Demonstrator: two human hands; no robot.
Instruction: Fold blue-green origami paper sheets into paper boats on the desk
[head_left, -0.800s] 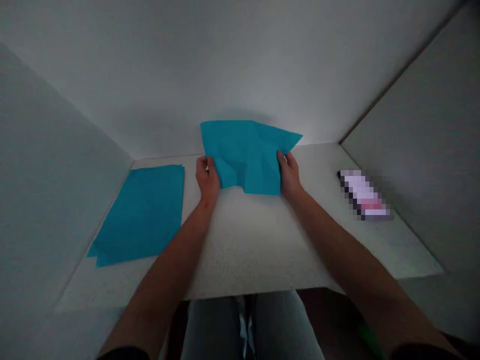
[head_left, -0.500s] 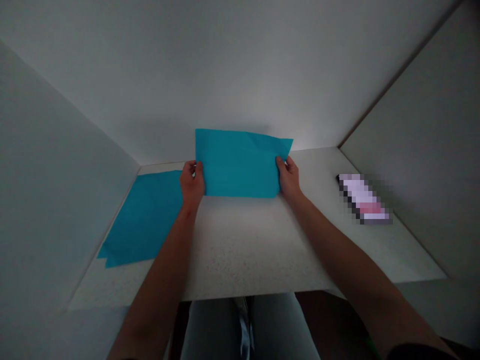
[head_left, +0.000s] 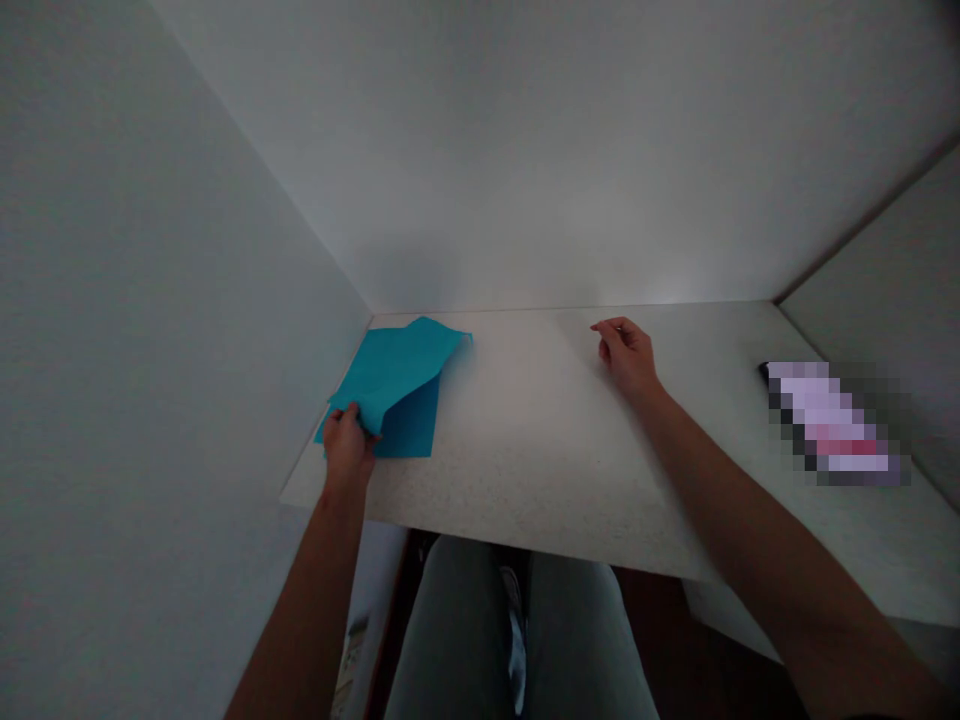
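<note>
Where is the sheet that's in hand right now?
In the head view, the blue sheet is at the left, gripped by the left hand above the other blue paper on the table.

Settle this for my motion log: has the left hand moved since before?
Yes. Against the desk, the left hand has moved left and nearer the person, bringing the blue sheet along.

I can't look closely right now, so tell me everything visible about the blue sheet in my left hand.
The sheet is bright blue, thin and flexible, like paper or cloth. Its near edge is pinched in your left hand. It slants, creased and bent, over darker blue material on the table. I can't tell where they touch.
</note>
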